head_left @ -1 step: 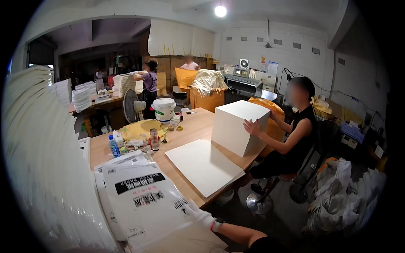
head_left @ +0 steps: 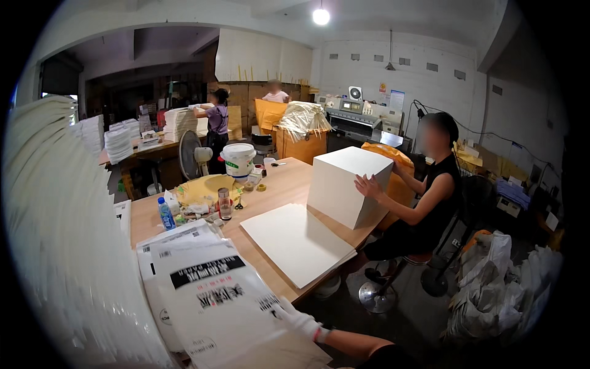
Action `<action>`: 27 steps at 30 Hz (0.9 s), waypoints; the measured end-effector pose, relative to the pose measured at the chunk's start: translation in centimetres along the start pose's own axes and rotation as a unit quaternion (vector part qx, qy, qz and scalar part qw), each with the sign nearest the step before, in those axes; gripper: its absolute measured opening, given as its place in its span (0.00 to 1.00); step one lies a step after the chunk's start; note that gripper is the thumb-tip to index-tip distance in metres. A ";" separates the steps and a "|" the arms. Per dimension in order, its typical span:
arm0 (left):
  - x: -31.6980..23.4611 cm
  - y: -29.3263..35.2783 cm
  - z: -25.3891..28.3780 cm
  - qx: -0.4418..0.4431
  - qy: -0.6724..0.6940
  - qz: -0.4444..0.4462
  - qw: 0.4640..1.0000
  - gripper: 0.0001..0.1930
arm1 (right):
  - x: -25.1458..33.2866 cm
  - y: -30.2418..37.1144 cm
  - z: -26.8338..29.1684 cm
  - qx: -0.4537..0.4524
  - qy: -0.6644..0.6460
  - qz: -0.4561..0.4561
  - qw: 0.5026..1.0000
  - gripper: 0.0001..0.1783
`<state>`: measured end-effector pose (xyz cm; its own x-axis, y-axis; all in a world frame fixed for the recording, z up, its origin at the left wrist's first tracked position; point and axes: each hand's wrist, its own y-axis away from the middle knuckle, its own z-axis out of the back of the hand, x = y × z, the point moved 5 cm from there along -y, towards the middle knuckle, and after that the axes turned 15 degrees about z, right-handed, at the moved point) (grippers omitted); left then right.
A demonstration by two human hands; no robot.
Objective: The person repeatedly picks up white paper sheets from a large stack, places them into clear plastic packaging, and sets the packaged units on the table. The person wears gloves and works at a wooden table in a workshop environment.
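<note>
My right hand [head_left: 299, 321], in a white glove with a red band at the cuff, is at the right edge of a translucent white plastic bag [head_left: 227, 323]. Its fingers are closed on that edge, though the fingertips show only partly. Black and red print covers the upper part of the bag, which lies across the near end of the table. Under the hand, pale sheet material [head_left: 307, 353] shows at the bag's lower side. Beneath the bag's left side lie more printed bags [head_left: 147, 261]. My left hand is out of view.
A tall stack of white sheets [head_left: 58, 234] rises on the left. A flat pile of white sheets [head_left: 298, 243] lies mid-table. Beyond, a seated person's hands [head_left: 372, 186] touch a white block-shaped stack [head_left: 344, 190]. A bottle [head_left: 166, 214], glass [head_left: 225, 204] and bucket [head_left: 238, 160] stand farther back.
My right hand has shifted slightly right and down, with the bag's edge moving along with it. The bag's print has moved a little right and its surface creases differently.
</note>
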<state>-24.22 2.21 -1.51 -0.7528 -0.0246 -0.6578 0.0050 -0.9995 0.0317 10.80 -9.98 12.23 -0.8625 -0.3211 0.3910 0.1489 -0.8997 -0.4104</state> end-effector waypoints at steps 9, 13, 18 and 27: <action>1.8 4.0 0.4 0.013 -0.033 0.014 0.999 0.13 | 5.6 14.2 -1.0 -0.048 -0.263 -0.115 0.957 0.27; 2.6 6.8 0.5 0.025 -0.030 0.030 0.999 0.13 | 3.4 10.7 1.4 -0.054 -0.014 -0.029 0.998 0.21; 0.9 10.7 2.1 0.043 0.046 0.048 0.997 0.12 | 1.3 17.1 3.4 -0.027 -0.112 -0.152 0.982 0.16; -31.8 11.2 19.1 0.109 0.223 -0.410 0.878 0.06 | -0.9 8.3 -6.1 -0.136 -0.655 -0.267 0.694 0.14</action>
<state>-12.82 -7.83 34.16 -0.1117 0.6470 -0.7543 -0.5815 -0.6580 -0.4784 9.88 -15.33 3.41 0.4459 -0.1166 0.8874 -0.2726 -0.9621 0.0105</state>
